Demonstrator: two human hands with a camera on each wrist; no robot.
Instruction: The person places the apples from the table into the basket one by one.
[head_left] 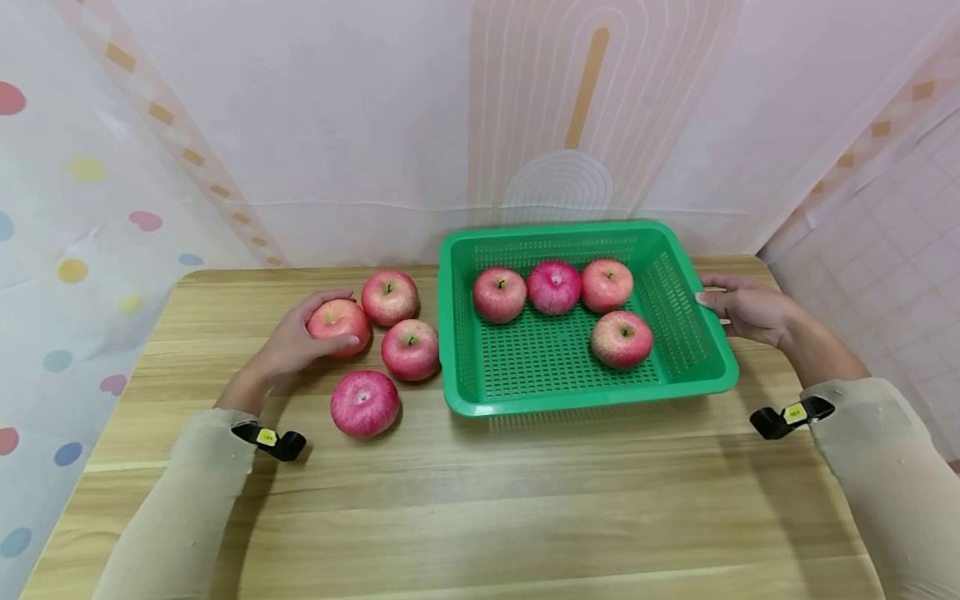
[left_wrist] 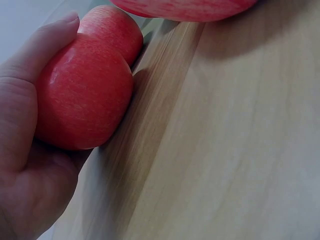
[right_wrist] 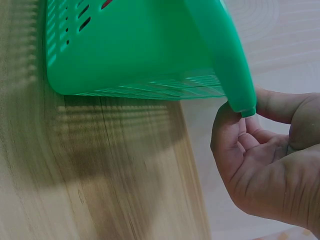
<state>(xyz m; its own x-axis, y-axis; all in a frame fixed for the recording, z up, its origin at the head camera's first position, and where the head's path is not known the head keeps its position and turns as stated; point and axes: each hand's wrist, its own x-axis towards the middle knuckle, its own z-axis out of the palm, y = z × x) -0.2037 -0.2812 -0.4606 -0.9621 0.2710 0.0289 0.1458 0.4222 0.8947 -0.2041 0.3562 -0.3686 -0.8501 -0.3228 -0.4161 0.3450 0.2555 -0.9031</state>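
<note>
On the left of the table, my left hand (head_left: 295, 335) grips a red apple (head_left: 341, 325), its thumb and fingers around the sides. The left wrist view shows this apple (left_wrist: 84, 92) against the palm, with another apple (left_wrist: 112, 32) just behind it. Three more apples lie close by: one at the back (head_left: 389, 297), one nearer the basket (head_left: 410, 349) and a darker one in front (head_left: 364, 403). My right hand (head_left: 756, 312) pinches the right rim of a green plastic basket (head_left: 585, 402). In the right wrist view, thumb and fingers meet at the basket's rim (right_wrist: 235, 75).
Several apples sit inside the basket, three in a row at the back and one apple (head_left: 622, 340) nearer the front. Behind the wooden table (head_left: 480, 508) hangs a patterned cloth (head_left: 360, 125). A black camera (head_left: 787, 417) is strapped to each wrist.
</note>
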